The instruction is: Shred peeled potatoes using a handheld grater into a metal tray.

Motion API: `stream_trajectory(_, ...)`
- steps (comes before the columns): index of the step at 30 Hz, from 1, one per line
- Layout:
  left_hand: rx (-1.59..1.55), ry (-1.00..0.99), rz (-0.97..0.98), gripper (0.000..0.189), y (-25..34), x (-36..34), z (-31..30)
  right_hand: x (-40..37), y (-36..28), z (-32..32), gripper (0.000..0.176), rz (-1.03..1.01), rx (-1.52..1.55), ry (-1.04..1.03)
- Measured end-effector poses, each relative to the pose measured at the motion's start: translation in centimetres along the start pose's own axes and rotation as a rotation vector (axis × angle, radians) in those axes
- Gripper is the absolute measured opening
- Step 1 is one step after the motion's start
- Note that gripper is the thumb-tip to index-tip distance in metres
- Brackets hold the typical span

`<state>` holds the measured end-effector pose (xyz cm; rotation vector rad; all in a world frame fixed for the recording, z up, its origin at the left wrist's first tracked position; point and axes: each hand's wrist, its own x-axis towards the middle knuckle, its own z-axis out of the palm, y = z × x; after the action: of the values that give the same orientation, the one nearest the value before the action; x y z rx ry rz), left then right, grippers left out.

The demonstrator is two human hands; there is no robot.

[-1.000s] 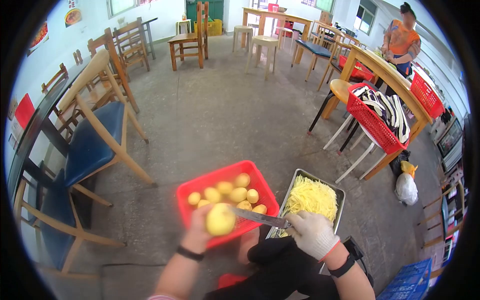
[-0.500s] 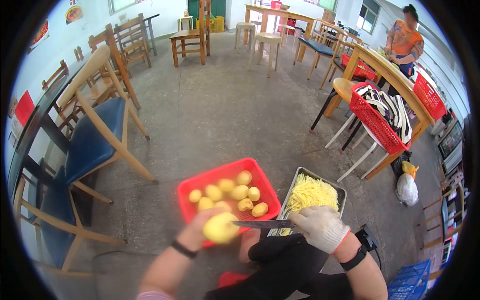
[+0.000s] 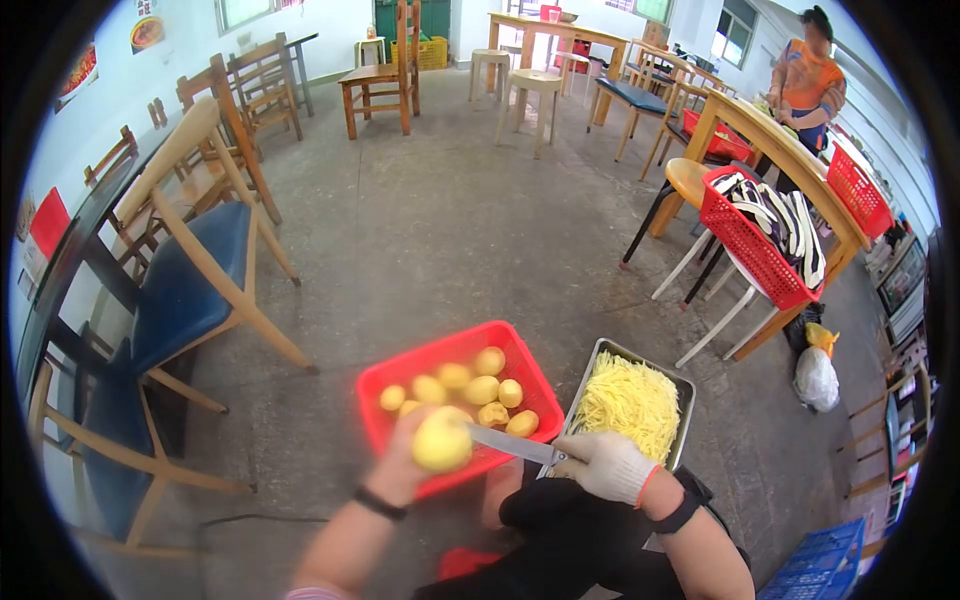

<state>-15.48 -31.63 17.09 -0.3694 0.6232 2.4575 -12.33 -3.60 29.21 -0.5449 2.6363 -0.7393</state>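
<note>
A peeled potato [image 3: 442,442] is gripped in my bare left hand [image 3: 402,452], above the near edge of a red plastic basket [image 3: 540,385]. My right hand [image 3: 608,465], in a white knit glove, is closed round the handle of a knife [image 3: 515,443]. The blade points left, its tip right at the potato's side. Several peeled potatoes [image 3: 483,389] lie in the basket. To its right is a metal tray [image 3: 688,392] heaped with shredded potato [image 3: 628,402], close behind my gloved hand.
Wooden chairs with blue seats [image 3: 192,285] stand at left. At right, a red basket of striped eggplant pieces [image 3: 765,240] rests on a stool beside a wooden table [image 3: 850,232]. A person in orange [image 3: 808,80] works behind it. A blue crate [image 3: 815,565] sits at lower right.
The knife and my right hand have moved left and slightly down, uncovering more shreds. My left hand has shifted the potato slightly up, and the blade now tilts down toward the right.
</note>
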Motion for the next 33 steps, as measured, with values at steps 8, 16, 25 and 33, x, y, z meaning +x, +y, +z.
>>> stream_trajectory(8, -0.009, -0.008, -0.064, 0.049, -0.9, 1.4, -2.5, -0.8, -1.0, -3.6, 0.024, -0.058, -0.254, -0.067)
stream_trajectory(16, 0.057, -0.012, 0.132, 0.037, -0.2, -0.1, -0.1, -3.4, -4.3, -5.3, 0.026, 0.062, -0.406, 0.001)
stream_trajectory(25, 0.088, -0.029, 0.318, 0.042, -1.4, 0.8, -0.5, -2.6, -3.4, -1.5, 0.024, 0.084, -0.265, -0.004)
stream_trajectory(33, 0.09, -0.023, 0.47, 0.042, -2.3, 0.7, 0.4, -2.3, -4.6, -0.7, 0.022, 0.158, -0.295, -0.047)
